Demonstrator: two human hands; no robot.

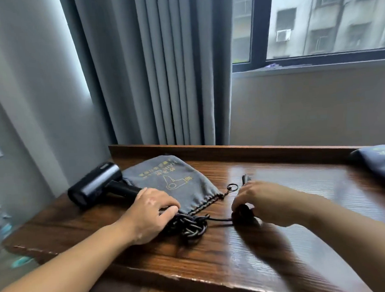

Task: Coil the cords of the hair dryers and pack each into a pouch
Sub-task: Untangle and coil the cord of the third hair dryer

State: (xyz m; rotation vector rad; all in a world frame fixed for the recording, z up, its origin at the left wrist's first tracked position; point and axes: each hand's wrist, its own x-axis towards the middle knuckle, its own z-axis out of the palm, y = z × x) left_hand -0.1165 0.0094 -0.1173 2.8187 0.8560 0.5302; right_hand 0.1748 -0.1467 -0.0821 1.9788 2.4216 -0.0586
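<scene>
Here: pouch (180, 184) flat, dryer (94, 183) outside it; left hand (146, 214) curled over cord (190, 226), right hand (269, 202) grips plug (243, 211).

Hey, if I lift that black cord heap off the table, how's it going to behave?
Probably floppy: the cord lies in loose, tangled loops, so strands would likely dangle and uncoil. It may also tug, since one strand runs to the right hand, which seems to grip its end.

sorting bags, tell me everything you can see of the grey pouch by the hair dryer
The grey pouch is fabric with a yellow hair-dryer drawing and lettering. It lies on the wooden table, drawstring mouth gathered, a ring on its braided string. The left hand and black cord lie at its near corner.
</scene>
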